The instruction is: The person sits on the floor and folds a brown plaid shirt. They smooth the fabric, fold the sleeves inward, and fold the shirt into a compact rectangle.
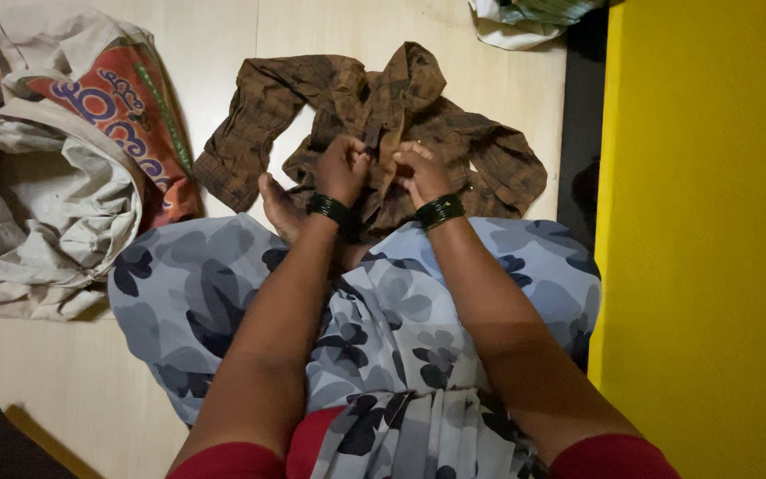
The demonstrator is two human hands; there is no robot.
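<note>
Both hands are pinched at the front placket of the brown checked shirt (374, 124), spread on the floor just past the knees. Left hand (343, 168) and right hand (420, 173) are both curled shut on the cloth. Looks like buttoning; next calls for fine fingertip alignment.

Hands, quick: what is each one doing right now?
Left hand: closed, pinching the front edge of the brown shirt.
Right hand: closed, pinching the same shirt front beside it.
</note>
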